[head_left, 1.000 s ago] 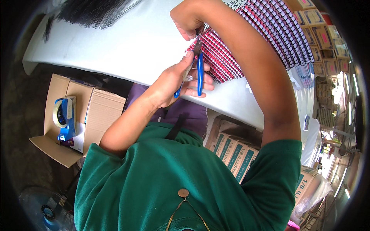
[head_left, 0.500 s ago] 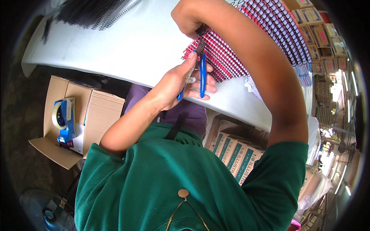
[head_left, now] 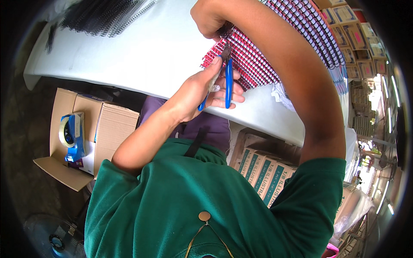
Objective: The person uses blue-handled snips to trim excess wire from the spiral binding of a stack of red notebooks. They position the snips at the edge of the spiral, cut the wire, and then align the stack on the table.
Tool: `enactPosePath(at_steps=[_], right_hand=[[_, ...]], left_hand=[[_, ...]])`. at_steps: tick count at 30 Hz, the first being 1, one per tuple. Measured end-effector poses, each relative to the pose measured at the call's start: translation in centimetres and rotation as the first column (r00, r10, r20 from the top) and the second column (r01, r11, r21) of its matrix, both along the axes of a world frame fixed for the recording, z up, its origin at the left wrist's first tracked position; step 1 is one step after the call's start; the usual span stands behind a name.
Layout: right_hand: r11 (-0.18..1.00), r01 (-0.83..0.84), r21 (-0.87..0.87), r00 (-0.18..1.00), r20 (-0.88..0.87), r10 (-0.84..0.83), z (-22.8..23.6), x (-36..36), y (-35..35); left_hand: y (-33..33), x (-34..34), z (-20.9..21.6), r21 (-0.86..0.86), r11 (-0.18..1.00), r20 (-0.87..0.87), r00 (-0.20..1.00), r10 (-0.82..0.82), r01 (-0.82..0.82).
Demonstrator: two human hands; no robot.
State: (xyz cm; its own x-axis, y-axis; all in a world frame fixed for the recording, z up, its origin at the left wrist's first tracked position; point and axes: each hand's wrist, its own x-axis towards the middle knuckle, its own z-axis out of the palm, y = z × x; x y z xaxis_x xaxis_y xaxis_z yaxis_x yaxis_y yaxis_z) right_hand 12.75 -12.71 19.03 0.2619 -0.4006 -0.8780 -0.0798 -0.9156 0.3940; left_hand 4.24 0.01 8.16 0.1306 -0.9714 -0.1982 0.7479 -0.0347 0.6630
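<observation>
Left hand [head_left: 193,91] holds pliers [head_left: 229,81], fingers loosely curled; right hand's [head_left: 208,21] grip is hidden. Stack [head_left: 254,63] appears coil-bound; loose coils [head_left: 92,17] lie unused.

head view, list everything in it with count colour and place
table: 1, white, upper middle
pliers: 1, blue handles, in left hand
bound stack: count unclear, red and black, on table
coils: many, black, table's far left
carton: 1, brown, open, left
tape dispenser: 1, blue, in carton
stacked boxes: many, brown, upper right
boxes: several, brown and green, under table
fan: 1, bluish, lower left
lights: several, white, right edge
cloth: 1, purple, centre
shirt: 1, green, lower middle
pendant: 1, brown, on shirt
left hand: 1, bare, holding pliers
right hand: 1, bare, near stack
</observation>
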Motion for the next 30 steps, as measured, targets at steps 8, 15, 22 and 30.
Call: enactPosePath(at_steps=[8,15,22,30], right_hand=[[0.999,-0.038,-0.017,0.999,-0.016,0.038,-0.6,1.0,0.2],[1.000,-0.003,0.008,0.999,-0.036,0.004,-0.1,0.3,-0.7],[0.997,-0.039,-0.067,0.985,0.165,0.049,-0.3,0.0,-0.4],[0.982,-0.153,0.114,0.980,0.142,0.136,0.6,-0.2,-0.2]], left_hand=[[-1.1,1.6,-5.1,-0.413,0.908,-0.294,0.932,-0.211,0.075],[-0.8,-0.2,0.3,-0.048,0.998,-0.002,0.999,0.037,-0.037],[-0.4,0.1,0.3,-0.032,0.999,0.018,0.999,0.039,-0.038],[0.6,-0.5,-0.6,-0.041,0.995,-0.061,0.995,0.083,-0.086]])
